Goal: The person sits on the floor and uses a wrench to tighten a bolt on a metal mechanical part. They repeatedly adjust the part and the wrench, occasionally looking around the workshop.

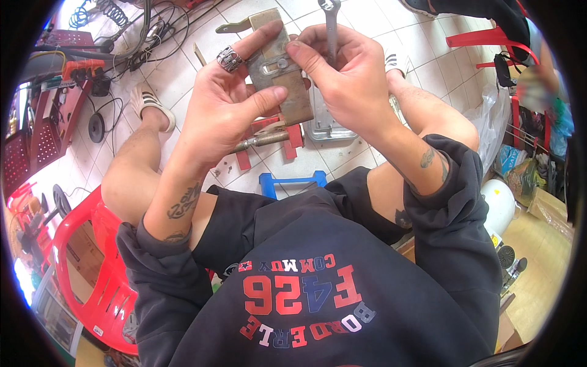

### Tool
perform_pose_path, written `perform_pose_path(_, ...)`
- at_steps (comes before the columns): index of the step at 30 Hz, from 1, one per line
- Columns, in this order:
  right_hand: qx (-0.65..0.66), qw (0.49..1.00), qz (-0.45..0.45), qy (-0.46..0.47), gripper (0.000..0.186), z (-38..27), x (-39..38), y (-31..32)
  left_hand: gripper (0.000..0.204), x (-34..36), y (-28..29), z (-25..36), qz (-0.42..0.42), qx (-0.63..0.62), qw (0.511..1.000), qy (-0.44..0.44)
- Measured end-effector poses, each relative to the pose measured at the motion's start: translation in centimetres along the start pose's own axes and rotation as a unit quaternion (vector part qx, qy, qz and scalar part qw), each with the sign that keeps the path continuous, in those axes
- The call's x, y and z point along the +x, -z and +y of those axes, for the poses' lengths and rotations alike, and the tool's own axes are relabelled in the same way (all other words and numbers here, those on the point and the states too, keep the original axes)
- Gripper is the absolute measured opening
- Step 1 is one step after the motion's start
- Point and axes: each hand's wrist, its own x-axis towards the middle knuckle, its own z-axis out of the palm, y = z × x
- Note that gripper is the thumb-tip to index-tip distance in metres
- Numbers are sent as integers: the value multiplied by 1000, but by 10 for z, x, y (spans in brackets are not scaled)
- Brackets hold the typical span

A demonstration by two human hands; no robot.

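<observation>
My left hand, a large ring on one finger, grips a worn metal bracket with a bolt and slotted piece on its face. My right hand is closed around an upright steel wrench, its thumb at the bracket's upper right. A flat metal tab sticks out at the upper left. Below the bracket are a red metal vise-like frame with a threaded screw and a metal tray on the tiled floor.
A red plastic chair is at lower left, a blue stool between my legs. Cables and red perforated racks line the left. At right are another red chair, part of another person, bags and boxes.
</observation>
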Motion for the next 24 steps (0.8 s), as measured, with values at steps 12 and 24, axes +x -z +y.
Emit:
perform_pose_path(12,-108,992,-67,-19,42,-19,29,49,65,2,5,0,-14,-28,999,25)
perform_pose_path(24,-342,871,-353,1,11,-53,29,65,63,-2,2,-8,-58,98,991,74)
